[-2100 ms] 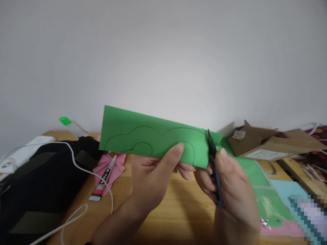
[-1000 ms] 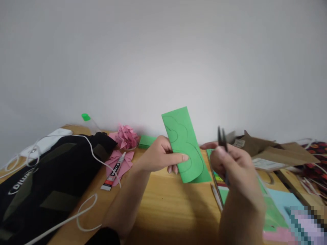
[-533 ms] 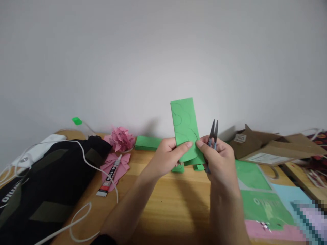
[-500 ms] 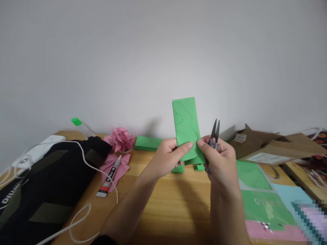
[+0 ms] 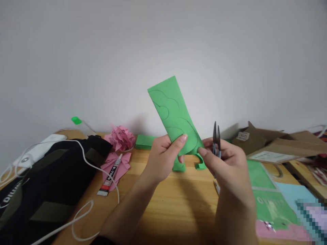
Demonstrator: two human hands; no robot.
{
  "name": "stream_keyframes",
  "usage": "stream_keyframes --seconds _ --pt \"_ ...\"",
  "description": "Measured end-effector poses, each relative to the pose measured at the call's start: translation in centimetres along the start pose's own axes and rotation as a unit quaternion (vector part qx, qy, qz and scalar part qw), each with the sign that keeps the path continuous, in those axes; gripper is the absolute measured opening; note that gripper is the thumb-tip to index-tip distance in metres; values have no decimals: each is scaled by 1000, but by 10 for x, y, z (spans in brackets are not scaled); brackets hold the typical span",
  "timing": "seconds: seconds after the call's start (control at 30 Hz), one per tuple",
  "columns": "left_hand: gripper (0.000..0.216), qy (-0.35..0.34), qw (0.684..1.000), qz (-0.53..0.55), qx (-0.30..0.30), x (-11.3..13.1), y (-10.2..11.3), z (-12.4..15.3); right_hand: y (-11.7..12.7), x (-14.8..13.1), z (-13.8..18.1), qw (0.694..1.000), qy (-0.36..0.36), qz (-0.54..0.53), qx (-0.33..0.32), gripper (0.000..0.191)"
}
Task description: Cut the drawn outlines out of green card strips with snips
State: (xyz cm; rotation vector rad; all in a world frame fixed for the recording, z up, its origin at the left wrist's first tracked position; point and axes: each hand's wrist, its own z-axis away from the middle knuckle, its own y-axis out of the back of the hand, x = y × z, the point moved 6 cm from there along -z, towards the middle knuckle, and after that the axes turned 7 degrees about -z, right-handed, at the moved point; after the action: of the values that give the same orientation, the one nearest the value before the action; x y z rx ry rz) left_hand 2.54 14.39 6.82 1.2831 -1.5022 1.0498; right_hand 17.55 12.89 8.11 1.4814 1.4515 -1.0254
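Note:
A folded strip of green paper (image 5: 171, 112) with pencilled curves stands tilted above the wooden table (image 5: 168, 207). My left hand (image 5: 163, 156) pinches its lower end, thumb on the front. My right hand (image 5: 227, 163) grips small dark thread snips (image 5: 216, 139), blades pointing up and nearly together, while its thumb and forefinger touch the paper's lower right corner. Cut green flaps (image 5: 189, 165) hang below the strip.
A black bag (image 5: 46, 190) with white cables (image 5: 84, 166) fills the left. Pink paper flowers (image 5: 122, 137), a glue tube (image 5: 109, 177) and a green strip (image 5: 144, 141) lie behind. Brown paper bags (image 5: 276, 144) and green, blue and pink sheets (image 5: 270, 200) cover the right.
The green strip went from lying sideways with the snips at its right end to standing upright. It then rose and leaned left, and my right fingers came to pinch its lower corner.

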Motion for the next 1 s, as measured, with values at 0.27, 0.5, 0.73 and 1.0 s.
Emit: stream_keyframes --seconds 0.27,0.5,0.73,1.0 --pt "47 -16 997 58 38 -2 3 0 3 -11 19 989 56 39 129 11" --pt "42 -58 979 151 128 4 10 6 -32 -12 29 966 -129 -41 -220 35" --pt "36 -107 970 155 151 9 9 14 -44 -4 30 952 -157 -93 -245 34" --pt "33 -91 967 184 149 11 10 15 -39 -2 32 950 -162 -107 -245 36"
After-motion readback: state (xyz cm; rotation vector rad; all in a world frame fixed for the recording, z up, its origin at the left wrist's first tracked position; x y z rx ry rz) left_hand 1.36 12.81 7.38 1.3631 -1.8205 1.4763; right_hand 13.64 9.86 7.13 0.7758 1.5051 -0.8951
